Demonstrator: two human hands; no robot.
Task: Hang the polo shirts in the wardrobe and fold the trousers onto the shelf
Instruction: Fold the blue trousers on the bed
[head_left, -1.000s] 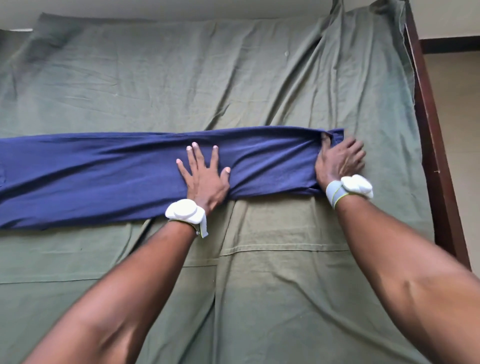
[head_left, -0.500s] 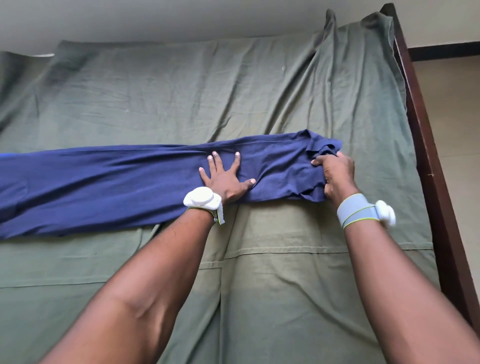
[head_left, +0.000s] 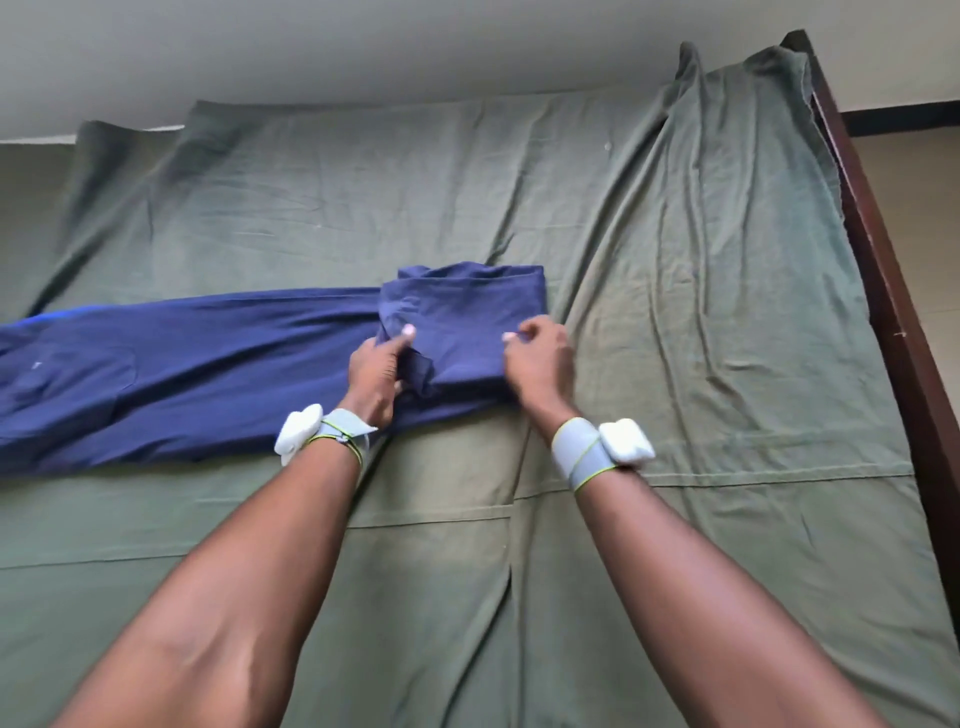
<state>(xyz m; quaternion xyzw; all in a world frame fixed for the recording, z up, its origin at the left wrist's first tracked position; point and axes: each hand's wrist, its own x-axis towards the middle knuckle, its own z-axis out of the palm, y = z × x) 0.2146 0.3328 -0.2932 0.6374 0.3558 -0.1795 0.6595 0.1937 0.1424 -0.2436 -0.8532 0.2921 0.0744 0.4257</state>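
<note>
Navy blue cotton trousers (head_left: 182, 364): the left end runs off the picture's left edge, so the full length cannot be told.
Folded-over right end: it covers the layer beneath; how many layers lie there cannot be told.
Left hand (head_left: 375, 375): fingers are tucked under the fold, only the thumb shows.
Right hand (head_left: 537, 364): fingertips are slightly blurred; its grip on the cloth is unclear.
Olive green bed sheet (head_left: 675, 312): cut off at the left and near edges.
Dark brown wooden bed frame (head_left: 893, 291): only the right rail shows, cut by the right edge.
</note>
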